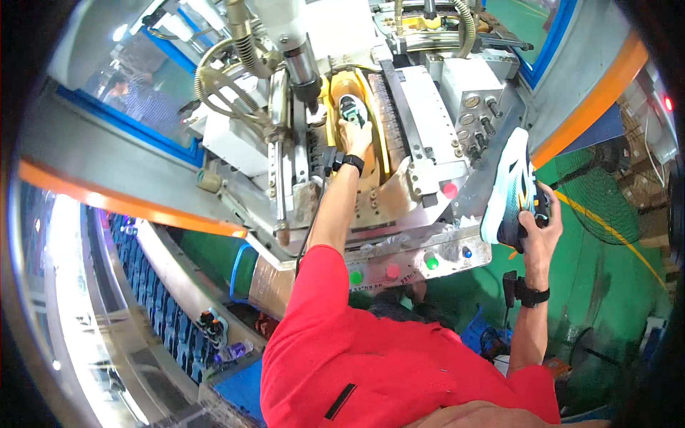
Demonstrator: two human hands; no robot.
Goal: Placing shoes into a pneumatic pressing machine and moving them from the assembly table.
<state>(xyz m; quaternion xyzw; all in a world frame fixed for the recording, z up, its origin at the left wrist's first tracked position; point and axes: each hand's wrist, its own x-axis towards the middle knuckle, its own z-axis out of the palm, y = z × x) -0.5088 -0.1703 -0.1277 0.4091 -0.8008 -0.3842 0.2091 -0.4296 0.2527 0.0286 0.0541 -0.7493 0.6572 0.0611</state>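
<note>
Ahead of me, a dark shoe with pale green patches (352, 107) sits between the yellow pads (335, 89) in the cavity of a press machine. My left hand (355, 137) reaches in and grips the near end of that shoe, its fingers partly hidden. To the right, outside the machine, my right hand (540, 225) holds up a sneaker (508, 189) with a thick pale mint sole and a dark upper with orange bits. The thumb presses on one side and the fingers wrap the other. Each wrist wears a black strap with a small device.
A button panel (435, 258) with green, red and blue buttons runs along the machine's front. A metal cylinder (303, 68) and hoses hang left of the cavity. Orange-edged frame posts (592, 107) flank the opening. A conveyor (160, 299) with blue slats curves by on the left, carrying a shoe (212, 324).
</note>
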